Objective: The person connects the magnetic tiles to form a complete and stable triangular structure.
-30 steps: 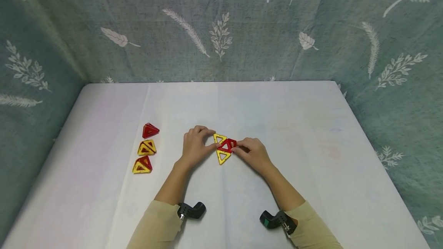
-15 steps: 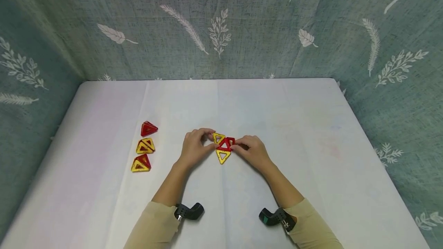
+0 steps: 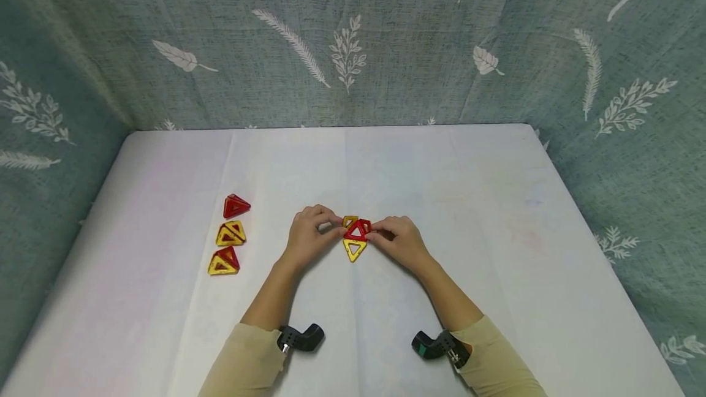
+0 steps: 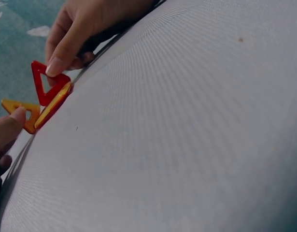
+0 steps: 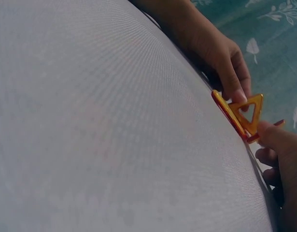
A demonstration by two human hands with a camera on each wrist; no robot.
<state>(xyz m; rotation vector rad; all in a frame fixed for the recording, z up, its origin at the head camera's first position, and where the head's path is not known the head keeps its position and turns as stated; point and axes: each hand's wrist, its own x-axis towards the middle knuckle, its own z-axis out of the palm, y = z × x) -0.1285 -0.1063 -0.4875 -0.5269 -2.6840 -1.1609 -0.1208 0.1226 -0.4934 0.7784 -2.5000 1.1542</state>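
Triangular magnetic tiles with open centres stand joined mid-table. A red tile (image 3: 358, 223) and a yellow tile (image 3: 353, 258) lie flat, edge to edge, in the head view. My left hand (image 3: 310, 236) pinches another yellow tile (image 5: 258, 108) at the far left side, between thumb and fingers. Opposite it, my right hand (image 3: 404, 242) pinches a second red tile (image 4: 38, 84) on the right. Both wrist views show these two pinched tiles tilted up from the table, their lower edges at the flat tiles.
On the left, three small tile pyramids stand in a column: a red pyramid (image 3: 236, 206), a yellow pyramid (image 3: 224, 242) and a red-and-yellow pyramid (image 3: 223, 272). A white cloth covers the table (image 3: 469, 201). Green leaf-patterned fabric (image 3: 397, 78) rises behind and at both sides.
The far yellow tile has swung up from nearly flat, tilting inward with my left hand. My right hand keeps its red tile raised. The pyramids stay put.
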